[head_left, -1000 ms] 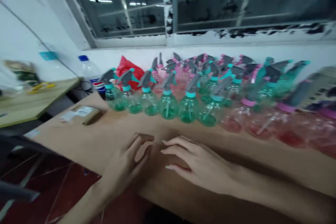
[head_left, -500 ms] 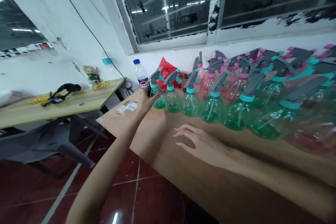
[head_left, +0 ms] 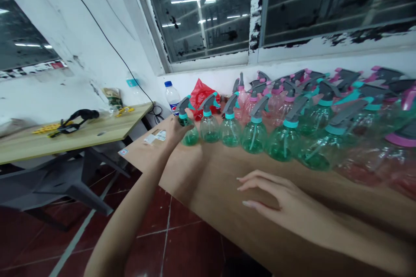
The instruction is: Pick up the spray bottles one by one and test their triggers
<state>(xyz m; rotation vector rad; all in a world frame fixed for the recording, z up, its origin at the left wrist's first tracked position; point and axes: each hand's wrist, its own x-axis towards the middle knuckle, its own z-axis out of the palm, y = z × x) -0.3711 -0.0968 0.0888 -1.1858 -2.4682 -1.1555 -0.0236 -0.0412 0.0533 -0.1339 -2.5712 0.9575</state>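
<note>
My left hand point(head_left: 175, 130) is at the left end of a row of spray bottles, its fingers closed round the side of the end green spray bottle point(head_left: 191, 137). That bottle stands upright, with a grey and turquoise trigger head; my hand covers part of its left side. Beside it stands another green spray bottle point(head_left: 210, 129), and several more continue the row to the right. My right hand point(head_left: 273, 194) hovers over the brown tabletop point(head_left: 221, 186) in front of the row, fingers apart and holding nothing.
Pink spray bottles point(head_left: 251, 106) crowd behind the green ones. A red plastic bag point(head_left: 203, 95) and a blue-capped drink bottle point(head_left: 171, 94) are near the wall. To the left, a wooden desk point(head_left: 107, 132) carries a black strap point(head_left: 79, 117); a grey chair point(head_left: 61, 181) is below.
My right hand has moved right and nearer to me, away from the row. My left hand's thumb has come down against the end bottle. The view has shifted slightly.
</note>
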